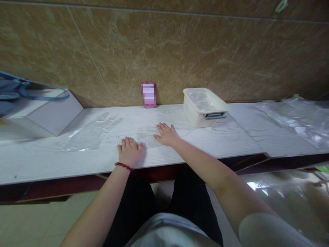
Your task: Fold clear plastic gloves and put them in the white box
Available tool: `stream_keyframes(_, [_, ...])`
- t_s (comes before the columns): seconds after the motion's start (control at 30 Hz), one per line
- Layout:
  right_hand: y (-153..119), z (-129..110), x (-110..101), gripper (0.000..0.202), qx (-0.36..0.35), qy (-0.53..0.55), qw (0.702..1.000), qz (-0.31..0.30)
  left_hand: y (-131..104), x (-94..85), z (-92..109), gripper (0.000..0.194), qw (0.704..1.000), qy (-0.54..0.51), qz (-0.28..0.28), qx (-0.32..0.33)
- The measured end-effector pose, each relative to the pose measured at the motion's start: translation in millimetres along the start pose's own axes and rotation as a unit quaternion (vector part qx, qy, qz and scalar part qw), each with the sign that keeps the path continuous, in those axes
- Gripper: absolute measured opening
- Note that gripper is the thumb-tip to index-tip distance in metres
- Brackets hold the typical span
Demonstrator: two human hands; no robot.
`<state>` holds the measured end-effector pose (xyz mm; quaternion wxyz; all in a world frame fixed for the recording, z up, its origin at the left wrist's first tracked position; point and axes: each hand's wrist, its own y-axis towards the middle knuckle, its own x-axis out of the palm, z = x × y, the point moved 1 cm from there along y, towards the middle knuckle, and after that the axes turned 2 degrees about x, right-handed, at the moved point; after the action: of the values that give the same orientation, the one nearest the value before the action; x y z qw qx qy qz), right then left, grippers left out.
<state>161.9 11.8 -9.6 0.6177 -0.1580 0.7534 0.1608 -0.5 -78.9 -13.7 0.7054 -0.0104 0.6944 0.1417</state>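
My left hand (130, 151) lies palm down on the white wood-grain tabletop, fingers stretched out, with a red beaded bracelet (123, 166) at the wrist. To its right, my right hand (166, 134) is flat with spread fingers, touching the right side of a small clear plastic sheet or bag (147, 137). Farther left, a clear plastic glove (95, 133) is spread on the table, its fingers pointing up and right. Beyond my right hand stands a cream plastic bin (197, 116) with a grey clip handle and clear plastic inside.
A phone (148, 95) leans upright against the brown marbled wall (159, 48). A white box (60, 113) with a blue bag (12, 89) on it stands at the left. Crumpled clear plastic (298, 116) covers part of the right side. The table's front edge runs close to my lap.
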Motion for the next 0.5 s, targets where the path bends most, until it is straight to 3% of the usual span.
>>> stream_keyframes(0.27, [-1.5, -0.2, -3.5, 0.067, -0.001, 0.002, 1.000, -0.006, 10.7, -7.7, -21.8, 0.047, 1.000, 0.006, -0.012, 0.020])
stream_keyframes(0.37, [-1.3, -0.1, -2.9, 0.067, -0.002, 0.002, 1.000, -0.004, 12.4, -11.6, -12.8, 0.049, 0.999, 0.010, 0.007, 0.049])
stream_keyframes(0.5, [-1.1, 0.0, -0.3, 0.067, -0.001, -0.001, 1.000, 0.003, 9.7, -13.8, 16.3, 0.053, 0.980, -0.009, -0.004, 0.197])
